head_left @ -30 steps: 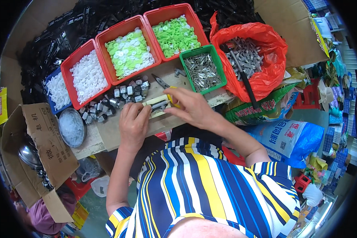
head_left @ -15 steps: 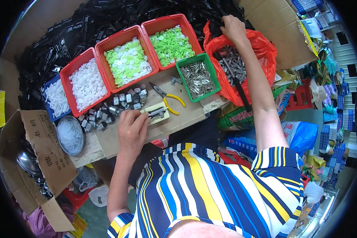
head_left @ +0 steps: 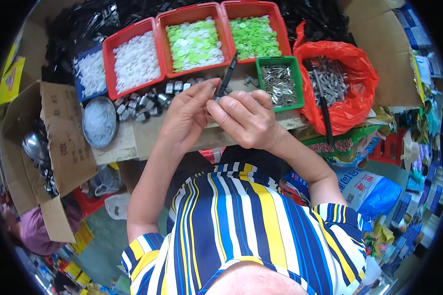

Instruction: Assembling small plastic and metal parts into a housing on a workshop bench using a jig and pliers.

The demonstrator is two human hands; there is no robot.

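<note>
My two hands meet above the work board, closed around one slim black plastic part (head_left: 227, 76) that stands up at a slant between them. Thumb and fingers of my left hand (head_left: 186, 114) pinch at its lower left side. The curled fingers of my right hand (head_left: 248, 118) press against its lower end, which they partly hide. Just behind the hands lie small silver metal motors (head_left: 147, 103). A green tray (head_left: 300, 91) of thin metal pieces stands right of my right hand. The pliers and the cream block are hidden by my hands.
Red bins (head_left: 159, 34) of white and green discs and small white parts line the back, with black parts piled behind. A red plastic bag (head_left: 362, 64) of grey pieces, with a black-handled tool (head_left: 326, 118), stands right. An oval bowl (head_left: 99, 123) and cardboard box (head_left: 69, 142) are left.
My right hand has come back from the black pile beyond the red bag to meet my left hand. My left hand has risen off the cream block. The view has shifted.
</note>
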